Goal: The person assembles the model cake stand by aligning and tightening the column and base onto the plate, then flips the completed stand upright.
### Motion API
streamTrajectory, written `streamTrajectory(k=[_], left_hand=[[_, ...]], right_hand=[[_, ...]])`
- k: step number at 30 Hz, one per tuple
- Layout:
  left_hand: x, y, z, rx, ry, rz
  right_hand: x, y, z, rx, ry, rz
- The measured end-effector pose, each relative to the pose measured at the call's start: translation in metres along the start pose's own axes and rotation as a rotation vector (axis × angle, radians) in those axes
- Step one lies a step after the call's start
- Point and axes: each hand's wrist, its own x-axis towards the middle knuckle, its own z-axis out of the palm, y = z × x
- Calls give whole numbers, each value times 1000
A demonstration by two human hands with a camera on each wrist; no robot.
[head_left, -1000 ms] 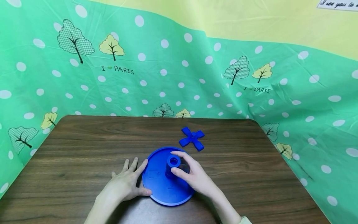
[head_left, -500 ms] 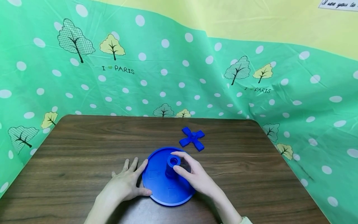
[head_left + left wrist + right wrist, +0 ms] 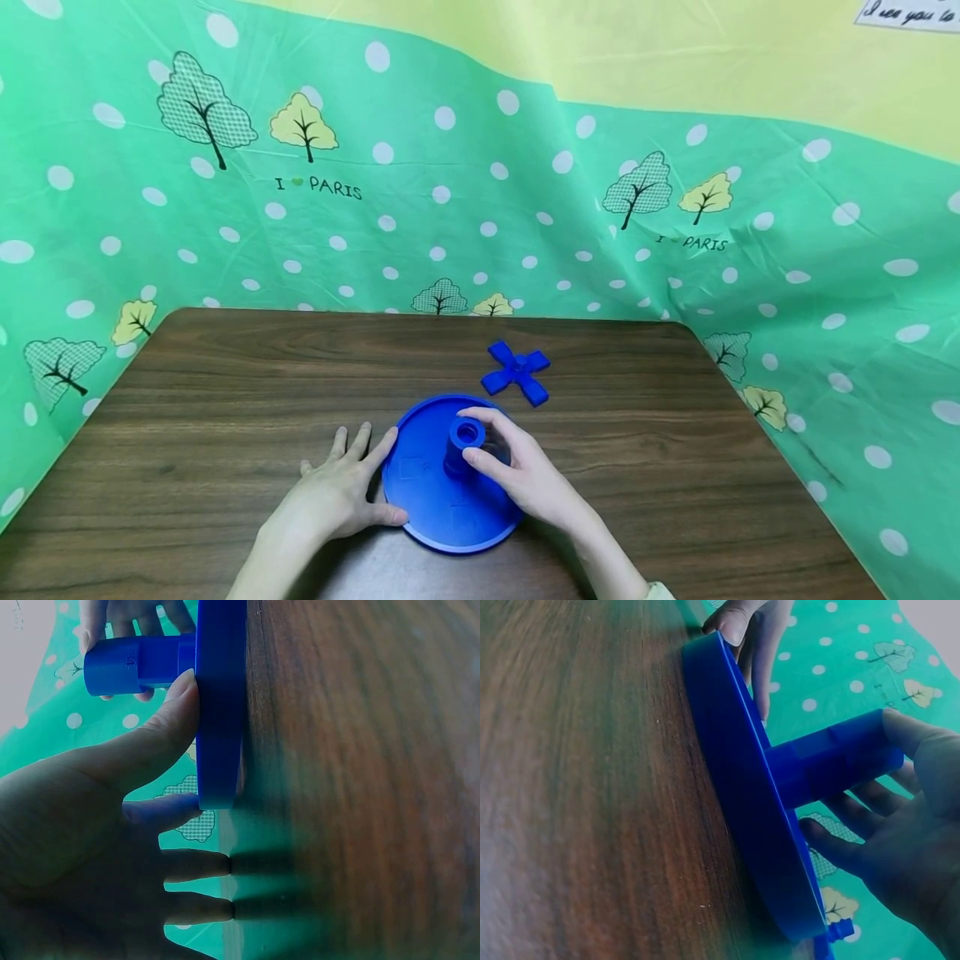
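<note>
A round blue base (image 3: pixel 427 508) with a raised rim lies flat on the table, a hollow blue post (image 3: pixel 457 460) standing upright from its middle. The post has a wider collar (image 3: pixel 111 669) at its free end, seen in the left wrist view. My right hand (image 3: pixel 528 471) holds this collar from the right, thumb on the near side and index finger on the far side. My left hand (image 3: pixel 337 496) is spread at the base's left side. Its thumb and index fingertip touch the rim, while the other fingers extend to the tabletop.
Beyond the base lies a blue cross-shaped piece (image 3: pixel 517 372) with four flared arms and a small central hub. The wooden table (image 3: pixel 247 383) ends at a green dotted cloth (image 3: pixel 465 225) hung behind it.
My right thumb slides slightly right along the collar, then back left. The collar's top looks slightly turned. My left hand, the base and the cross-shaped piece stay put.
</note>
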Motion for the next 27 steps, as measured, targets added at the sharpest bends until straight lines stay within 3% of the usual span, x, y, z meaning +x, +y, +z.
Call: streamTrajectory(k=[18, 27], left_hand=[[-3, -1, -1, 0, 12, 7], [-2, 1, -1, -5, 6, 9]], right_hand=[[0, -1, 0, -38, 17, -5], [4, 6, -28, -26, 93, -108]])
